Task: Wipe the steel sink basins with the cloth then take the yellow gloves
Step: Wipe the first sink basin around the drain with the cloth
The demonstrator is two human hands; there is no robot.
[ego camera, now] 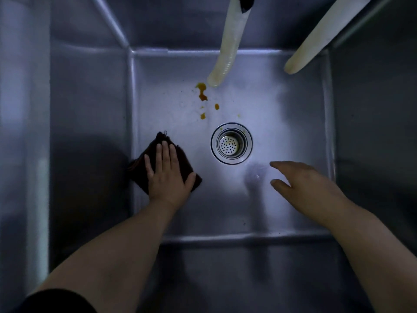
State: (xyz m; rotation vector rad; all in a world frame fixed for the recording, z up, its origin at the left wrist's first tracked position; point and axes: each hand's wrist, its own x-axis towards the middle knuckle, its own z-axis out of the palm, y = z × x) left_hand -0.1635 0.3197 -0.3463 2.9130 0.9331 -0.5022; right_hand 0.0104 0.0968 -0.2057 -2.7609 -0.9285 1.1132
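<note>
Left grip (pixel 168 171): fingers straight, palm flat, pressing the dark cloth (pixel 158 164) onto the sink basin (pixel 282 123) floor at its left wall. Right grip (pixel 300 179): relaxed, fingers loosely spread, holding nothing, hovering right of the drain strainer (pixel 231 143). Cloth: folded, soft, light, probably damp; likely to bunch, so best driven under a flat palm. Orange stains (pixel 202 93) ahead, beneath the pale hose (pixel 228 48). Yellow gloves not visible.
</note>
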